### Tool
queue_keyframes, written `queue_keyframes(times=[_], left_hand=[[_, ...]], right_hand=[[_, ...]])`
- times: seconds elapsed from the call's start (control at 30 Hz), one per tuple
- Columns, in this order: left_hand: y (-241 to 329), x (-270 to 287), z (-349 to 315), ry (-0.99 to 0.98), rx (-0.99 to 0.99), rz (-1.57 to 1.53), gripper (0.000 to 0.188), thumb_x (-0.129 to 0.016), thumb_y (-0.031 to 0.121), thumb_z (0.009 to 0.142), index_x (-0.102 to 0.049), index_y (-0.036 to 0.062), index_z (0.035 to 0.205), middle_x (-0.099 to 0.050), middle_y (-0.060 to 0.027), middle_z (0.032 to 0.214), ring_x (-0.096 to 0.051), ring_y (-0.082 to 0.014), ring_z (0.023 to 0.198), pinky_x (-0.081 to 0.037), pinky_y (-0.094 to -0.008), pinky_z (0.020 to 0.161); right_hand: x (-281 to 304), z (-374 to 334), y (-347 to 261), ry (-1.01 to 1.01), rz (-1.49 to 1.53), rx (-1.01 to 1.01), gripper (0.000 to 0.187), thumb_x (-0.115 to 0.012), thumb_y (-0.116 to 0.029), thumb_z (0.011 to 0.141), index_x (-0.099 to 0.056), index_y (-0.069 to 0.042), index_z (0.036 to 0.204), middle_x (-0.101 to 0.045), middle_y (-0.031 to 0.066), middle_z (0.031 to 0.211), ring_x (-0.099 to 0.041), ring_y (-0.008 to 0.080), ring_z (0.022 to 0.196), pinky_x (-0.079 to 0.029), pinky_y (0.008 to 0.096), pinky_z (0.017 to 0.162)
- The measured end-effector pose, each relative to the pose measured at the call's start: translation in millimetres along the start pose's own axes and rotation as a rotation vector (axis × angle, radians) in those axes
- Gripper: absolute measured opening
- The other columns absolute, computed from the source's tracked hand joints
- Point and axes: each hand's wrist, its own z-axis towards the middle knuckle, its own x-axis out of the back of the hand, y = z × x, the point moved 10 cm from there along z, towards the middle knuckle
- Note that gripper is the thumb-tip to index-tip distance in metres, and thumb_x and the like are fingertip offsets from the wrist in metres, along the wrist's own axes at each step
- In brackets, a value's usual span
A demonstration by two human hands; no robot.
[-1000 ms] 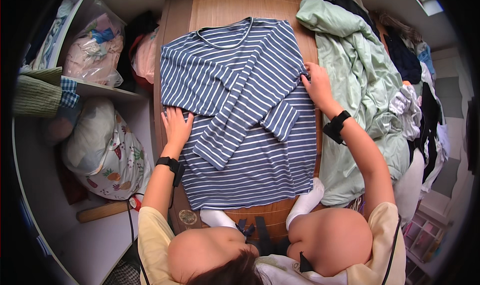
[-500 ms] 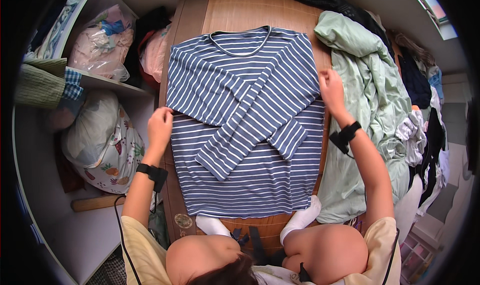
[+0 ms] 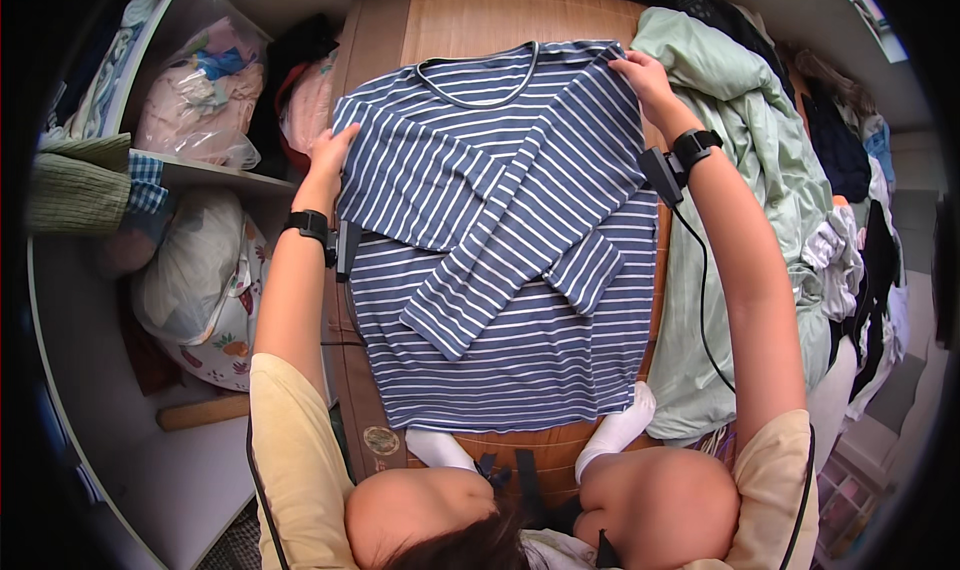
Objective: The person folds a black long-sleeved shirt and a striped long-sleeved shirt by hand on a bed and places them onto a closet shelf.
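Head view, striped shirt (image 3: 500,200) lengthwise, neckline away, hem toward person.

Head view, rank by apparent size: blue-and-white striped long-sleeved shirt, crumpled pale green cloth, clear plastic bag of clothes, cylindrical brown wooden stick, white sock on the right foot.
1. Striped shirt
2. Green cloth, partly hidden by the arm
3. Plastic bag
Unranked, smallest: wooden stick and white sock, too close to call.
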Motion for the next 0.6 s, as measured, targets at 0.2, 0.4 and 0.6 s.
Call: queue_keyframes(times=[0.2, 0.4, 0.6], left_hand=[[75, -13, -50, -0.241, -0.216, -0.400, 0.038, -0.066, 0.006, 0.079, -0.053, -0.0007, 0.114, -0.061, -0.0097, 0.109, -0.058, -0.0171, 0.098, -0.043, -0.0269, 0.089], [40, 77, -157, -0.102, -0.328, 0.056, 0.060, -0.070, 0.000, 0.068, -0.047, -0.0002, 0.123, -0.057, -0.0094, 0.120, -0.055, -0.0174, 0.109, -0.043, -0.0294, 0.092], [-22, 36, -243, -0.487, -0.622, 0.783, 0.020, -0.065, 0.002, 0.070, -0.064, 0.0112, 0.087, -0.057, -0.0078, 0.105, -0.052, -0.0269, 0.105, -0.039, -0.0350, 0.092]], right_hand=[[41, -61, -50, 0.002, 0.059, 0.272, 0.021, -0.061, 0.000, 0.080, -0.062, -0.001, 0.102, -0.063, 0.0010, 0.092, -0.058, 0.0088, 0.086, -0.045, 0.0214, 0.079], [42, -218, -78, -0.034, -0.436, 0.640, 0.018, -0.059, 0.005, 0.077, -0.057, -0.001, 0.093, -0.061, 0.0051, 0.092, -0.058, 0.0156, 0.090, -0.043, 0.0273, 0.085], [52, -285, 2, -0.153, -0.986, 0.566, 0.026, -0.059, 0.008, 0.065, -0.057, -0.005, 0.088, -0.059, 0.0090, 0.092, -0.054, 0.0299, 0.095, -0.043, 0.0377, 0.083]])
